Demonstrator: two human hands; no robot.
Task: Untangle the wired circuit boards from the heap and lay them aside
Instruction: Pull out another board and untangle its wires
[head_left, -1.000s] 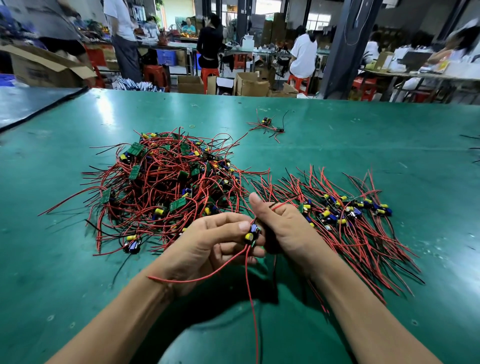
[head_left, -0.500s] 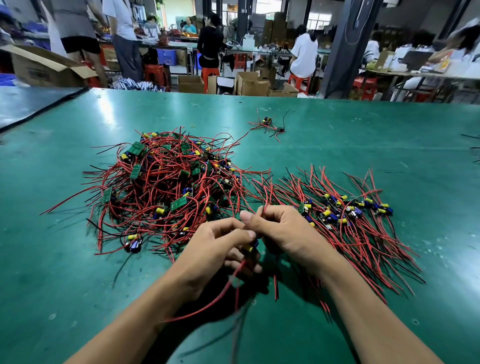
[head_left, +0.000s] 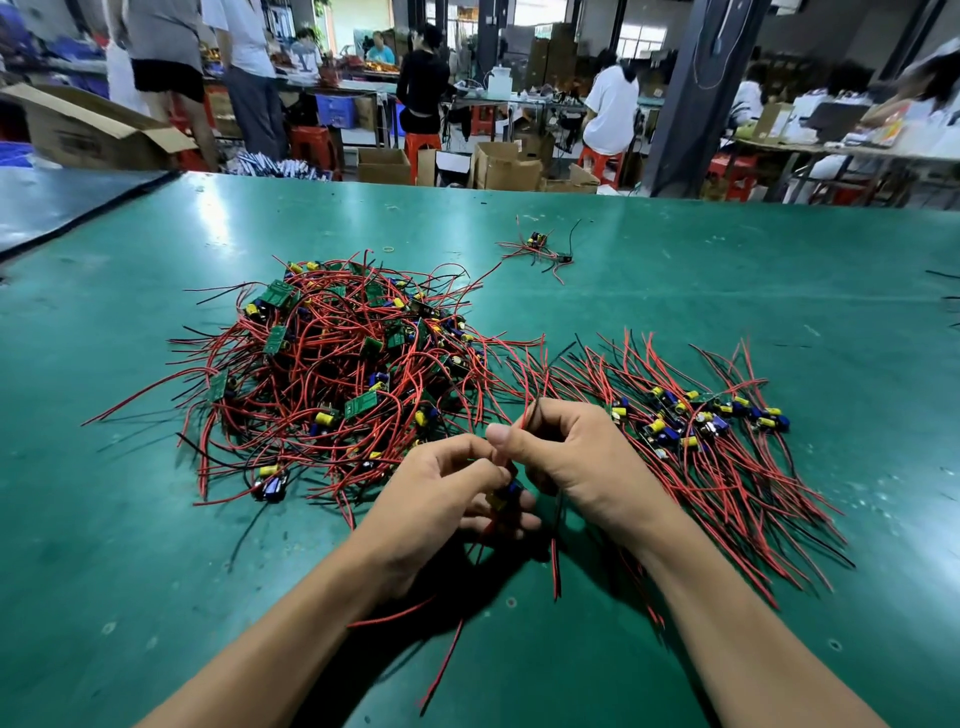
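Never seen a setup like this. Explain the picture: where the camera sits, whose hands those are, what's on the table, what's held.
No machine here: a person works bare-handed, and the one camera sits on their head, looking forward and down. On the green table lies a tangled heap of small circuit boards with red and black wires at left, a tidier pile at right, and a few strays farther back. The left hand grips one small board with blue and yellow parts; the right hand pinches a red wire just above it.
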